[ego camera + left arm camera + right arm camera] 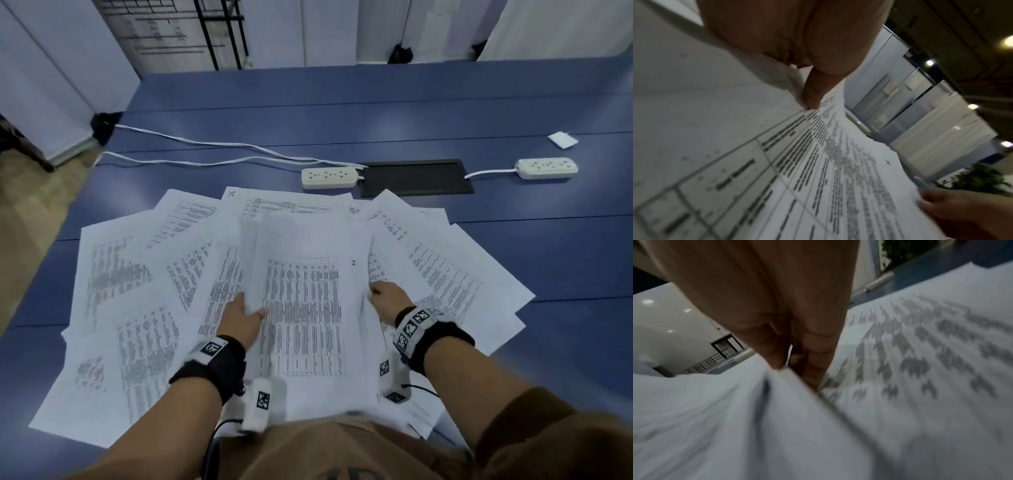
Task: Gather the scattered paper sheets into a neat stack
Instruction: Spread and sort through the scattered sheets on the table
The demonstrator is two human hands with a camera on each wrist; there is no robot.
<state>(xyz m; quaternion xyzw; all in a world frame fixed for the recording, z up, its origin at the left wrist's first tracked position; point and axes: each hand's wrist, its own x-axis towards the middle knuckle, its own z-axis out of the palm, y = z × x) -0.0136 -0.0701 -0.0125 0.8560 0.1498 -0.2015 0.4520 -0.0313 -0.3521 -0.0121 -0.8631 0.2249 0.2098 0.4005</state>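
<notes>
A bundle of printed sheets (pixel 305 301) with a table on its top page is held up in front of me, over a fan of loose printed sheets (pixel 137 291) spread on the blue table. My left hand (pixel 245 317) grips the bundle's left edge, thumb on top of the page. In the left wrist view the thumb (pixel 813 94) presses the bundle (pixel 818 170) near its edge. My right hand (pixel 385 299) pinches the bundle's right edge. The right wrist view shows its fingers (pixel 781 353) closed on that edge (pixel 797 378), with loose sheets (pixel 920 353) beyond.
Two white power strips (pixel 329 177) (pixel 547 168) with cords lie beyond the papers, on either side of a black cable hatch (pixel 416 178). A small white pad (pixel 562 139) sits at the far right. The table (pixel 513 240) ends at the left, with floor below.
</notes>
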